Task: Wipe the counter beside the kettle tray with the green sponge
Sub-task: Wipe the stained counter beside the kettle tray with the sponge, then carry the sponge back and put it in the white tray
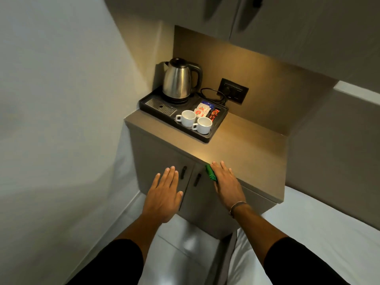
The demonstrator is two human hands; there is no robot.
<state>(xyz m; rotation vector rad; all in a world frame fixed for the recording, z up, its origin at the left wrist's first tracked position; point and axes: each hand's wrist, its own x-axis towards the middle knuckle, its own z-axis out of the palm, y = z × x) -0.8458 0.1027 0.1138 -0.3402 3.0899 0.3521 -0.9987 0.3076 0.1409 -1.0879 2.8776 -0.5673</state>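
A green sponge (211, 173) shows at the front edge of the beige counter (246, 149), mostly covered by my right hand (227, 183), which lies flat over it. My left hand (164, 192) hovers flat with fingers apart in front of the cabinet doors, holding nothing. The black kettle tray (216, 128) sits at the counter's far left, carrying a steel kettle (180, 81), two white cups (188, 118) and sachets (202, 111). The counter between the tray and my right hand is bare and lit from above.
A wall socket (233, 90) with the kettle's cord sits behind the tray. Below the counter are two cabinet doors with dark handles (183, 172). A white bed (308, 233) lies at the right, a white wall at the left, upper cabinets overhead.
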